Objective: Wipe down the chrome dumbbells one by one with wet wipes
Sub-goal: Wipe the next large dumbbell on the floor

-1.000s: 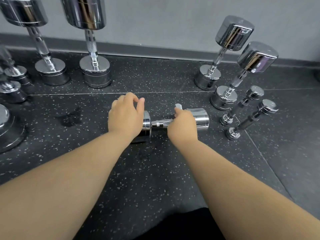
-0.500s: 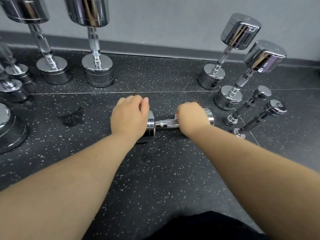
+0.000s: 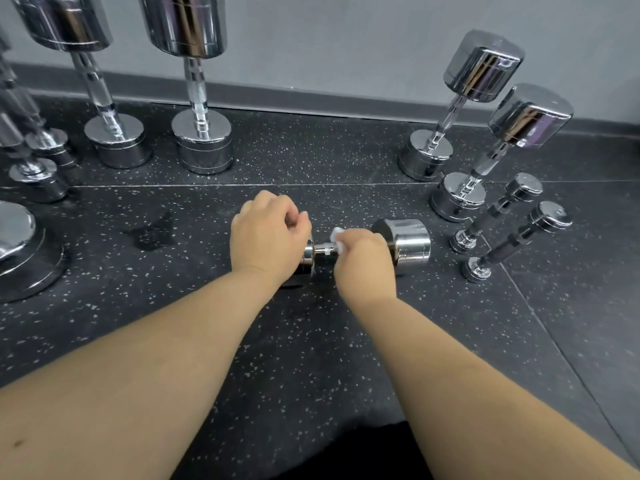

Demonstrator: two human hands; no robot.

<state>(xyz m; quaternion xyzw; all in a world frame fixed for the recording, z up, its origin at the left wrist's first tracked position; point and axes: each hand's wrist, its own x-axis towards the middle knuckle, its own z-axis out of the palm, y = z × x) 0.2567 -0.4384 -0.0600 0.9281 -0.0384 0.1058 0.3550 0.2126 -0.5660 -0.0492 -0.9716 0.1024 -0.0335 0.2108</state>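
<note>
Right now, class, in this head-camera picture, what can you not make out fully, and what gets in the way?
Head view throughout.
Lying dumbbell: left head mostly covered by the left hand.
Wet wipe: only a white corner shows; the right hand hides the rest.
Tall dumbbell at the back: upper head cut off by the top edge.
Small dumbbell, far right: cap marking too small to read.

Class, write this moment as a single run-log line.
step: handle wipe | left hand: grips left head of lying dumbbell | right hand: holds wet wipe against handle
</note>
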